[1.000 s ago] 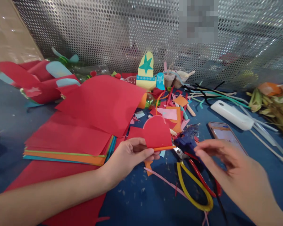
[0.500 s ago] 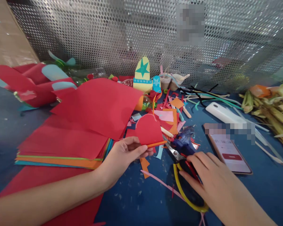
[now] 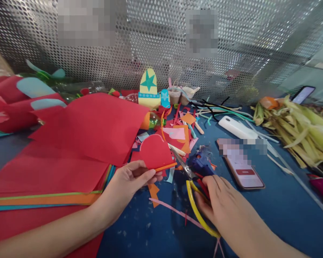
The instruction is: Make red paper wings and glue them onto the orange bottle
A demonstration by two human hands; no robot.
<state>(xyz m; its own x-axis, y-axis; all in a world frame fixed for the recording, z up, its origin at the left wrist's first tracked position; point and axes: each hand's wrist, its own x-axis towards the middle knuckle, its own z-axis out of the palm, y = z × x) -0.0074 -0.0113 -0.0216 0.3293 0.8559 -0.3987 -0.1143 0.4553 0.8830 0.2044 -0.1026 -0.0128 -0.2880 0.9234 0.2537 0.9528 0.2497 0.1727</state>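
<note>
Where the cutout [image 3: 156,152] is: in the left hand [image 3: 136,177], raised over the table [image 3: 134,229], with an orange strip [image 3: 165,167] along its lower edge; I cannot tell whether the two are joined.
Left hand: thumb and fingers pinching that lower edge and the strip's near end.
Right hand [image 3: 218,200]: curled around the handles of the scissors [image 3: 188,173], partly hiding them.
Scissors: blades pointing away and to the left, tips near the cutout's right edge.
Strip risk: it could twist or drop if the thumb eases, should the pinch be all that holds it.
Cutout risk: a leftward swing of the blades could nick or bend it, since they are so near.
Scraps [image 3: 188,118] and blue tool [image 3: 200,161]: close by the blades; a low sweep could snag or push them.
</note>
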